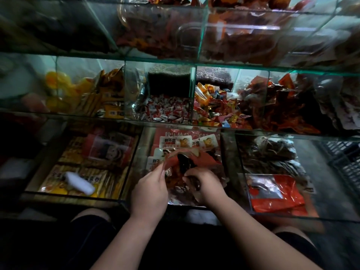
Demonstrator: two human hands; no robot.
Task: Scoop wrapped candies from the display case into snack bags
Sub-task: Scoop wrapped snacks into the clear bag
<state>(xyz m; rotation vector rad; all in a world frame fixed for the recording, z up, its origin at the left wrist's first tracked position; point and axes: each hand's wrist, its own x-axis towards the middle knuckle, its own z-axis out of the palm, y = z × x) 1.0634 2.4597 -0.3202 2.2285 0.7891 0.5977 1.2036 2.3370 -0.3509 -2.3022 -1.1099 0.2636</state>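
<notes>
A clear snack bag [176,159] with a red panel is held open over the middle bottom compartment of the glass display case [136,121]. My left hand [150,190] pinches the bag's left edge. My right hand [204,184] curls round dark wrapped candies [194,183] at the bag's mouth. More reddish-brown wrapped candies [177,190] lie under both hands; some may be inside the bag. What the bag holds is hard to tell in the dim light.
The middle shelf holds red-and-white candies [167,112], mixed colourful candies [214,108] and red-wrapped snacks [282,106]. Yellow packets with a white scoop [79,182] fill the bottom left bin. A red-and-clear bag [276,193] lies in the bottom right bin. A dark crate [344,162] stands far right.
</notes>
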